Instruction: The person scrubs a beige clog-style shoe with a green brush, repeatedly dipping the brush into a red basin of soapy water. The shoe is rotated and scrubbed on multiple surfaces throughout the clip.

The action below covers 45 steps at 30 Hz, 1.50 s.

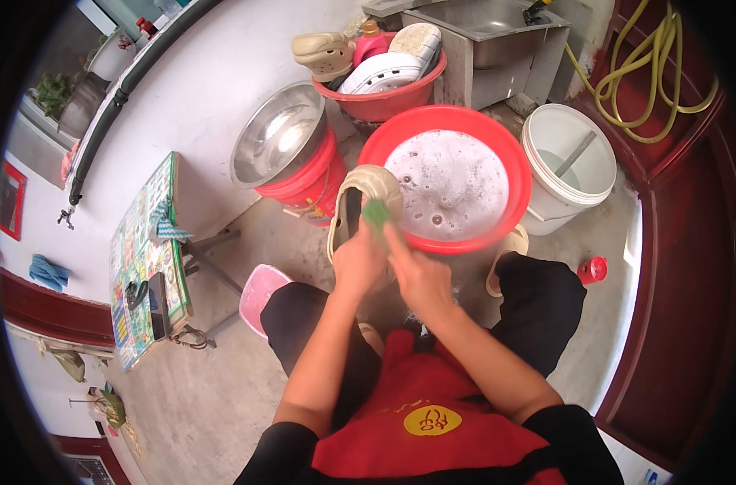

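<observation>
My left hand (357, 262) grips a beige foam clog (377, 179), tilted at the left rim of a red plastic basin (373, 136). In my right hand (421, 280) is a green brush (377, 213), blurred, against the side of the clog; my fingers partly hide it. Foamy, greyish-white suds (453, 182) fill the basin. Behind it, a smaller red basin (383, 104) holds another beige clog (324, 54), white clogs (383, 74) and a pink bottle (370, 47).
A steel bowl (280, 136) rests on a red bucket (319, 194) at the left. White bucket (571, 157) with a stick stands right of the basin. A folding table (149, 260), pink container (265, 297) and small red container (592, 270) are nearby; a steel sink (495, 36) is behind.
</observation>
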Each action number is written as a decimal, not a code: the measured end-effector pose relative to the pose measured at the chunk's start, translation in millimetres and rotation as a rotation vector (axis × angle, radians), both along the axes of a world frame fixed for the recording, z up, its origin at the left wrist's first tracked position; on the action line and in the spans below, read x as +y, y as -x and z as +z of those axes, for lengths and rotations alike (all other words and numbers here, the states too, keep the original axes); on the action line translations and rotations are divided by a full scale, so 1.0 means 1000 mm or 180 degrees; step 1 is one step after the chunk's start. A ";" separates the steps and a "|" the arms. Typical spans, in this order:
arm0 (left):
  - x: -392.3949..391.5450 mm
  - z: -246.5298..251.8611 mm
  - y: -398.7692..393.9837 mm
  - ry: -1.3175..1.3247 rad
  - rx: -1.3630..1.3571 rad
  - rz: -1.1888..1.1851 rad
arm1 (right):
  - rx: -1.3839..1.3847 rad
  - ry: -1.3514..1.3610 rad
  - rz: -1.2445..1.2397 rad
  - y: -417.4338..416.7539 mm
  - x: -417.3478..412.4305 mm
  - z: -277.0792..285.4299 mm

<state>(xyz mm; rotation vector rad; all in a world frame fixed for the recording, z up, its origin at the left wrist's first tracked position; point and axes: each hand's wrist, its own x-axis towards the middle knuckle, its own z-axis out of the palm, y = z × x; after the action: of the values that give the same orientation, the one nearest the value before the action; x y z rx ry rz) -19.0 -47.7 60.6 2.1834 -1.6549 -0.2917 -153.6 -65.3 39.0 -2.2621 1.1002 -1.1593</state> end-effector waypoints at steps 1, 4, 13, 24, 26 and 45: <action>0.003 -0.004 0.001 -0.0013 0.0059 0.0052 | 0.0047 -0.0033 -0.0003 0.005 0.012 -0.005; 0.004 -0.001 0.000 -0.0153 0.0177 0.0186 | -0.0072 -0.0450 -0.0107 -0.010 -0.003 0.003; 0.003 -0.007 0.003 -0.0121 0.0378 0.0341 | -0.0931 -0.0439 -0.0072 -0.013 0.014 -0.010; 0.009 -0.008 0.005 -0.0013 0.0798 0.0393 | -0.1336 -0.1155 -0.0044 -0.011 0.001 -0.014; 0.009 -0.010 0.004 0.0227 0.0944 0.0284 | -0.1257 -0.1220 0.0014 -0.009 0.009 -0.009; 0.008 -0.063 -0.033 0.0741 0.1902 -0.0300 | -0.1297 -0.2281 -0.0117 -0.013 0.013 0.015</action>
<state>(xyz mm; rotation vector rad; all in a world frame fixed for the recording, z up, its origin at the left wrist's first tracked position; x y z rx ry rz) 14.0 -39.6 -2.1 1.6336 -1.3673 -0.6665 -141.0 -52.2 54.3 -1.3972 1.1481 -0.9671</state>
